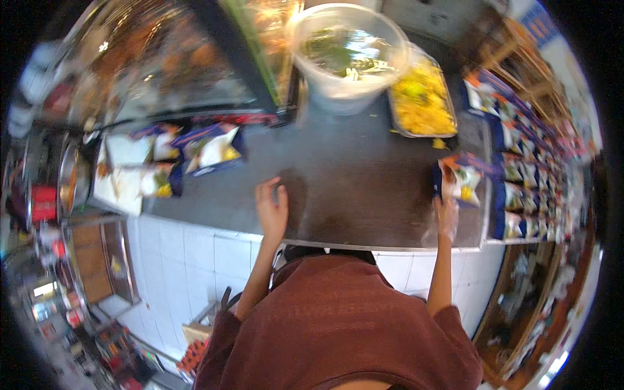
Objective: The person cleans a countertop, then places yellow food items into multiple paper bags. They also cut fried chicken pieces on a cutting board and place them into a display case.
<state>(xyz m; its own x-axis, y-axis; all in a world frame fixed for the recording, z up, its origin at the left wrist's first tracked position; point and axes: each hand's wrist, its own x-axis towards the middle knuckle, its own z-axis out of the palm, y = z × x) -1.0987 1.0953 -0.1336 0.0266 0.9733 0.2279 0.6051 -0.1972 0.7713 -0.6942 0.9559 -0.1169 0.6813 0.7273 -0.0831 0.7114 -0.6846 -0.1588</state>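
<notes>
My left hand [273, 209] is raised over the near edge of the dark countertop [341, 180]. Nothing is in it, and its thumb stands apart from the fingers. In a clear plastic glove, my right hand [446, 219] grips the near side of a dark blue and orange paper food box [460, 180] at the counter's right end. White, brown and yellow food shows in that open box. To the left of my left hand stand more filled boxes, among them one with white and yellow food [214, 151] and another [163, 183] by a white cutting board [119, 187].
A large translucent plastic tub [341, 95] with green leaves stands at the back, beside a metal tray [397, 119] of shredded yellow food. Rows of filled boxes [521, 170] line the right side. A glass display case [195, 63] borders the back left.
</notes>
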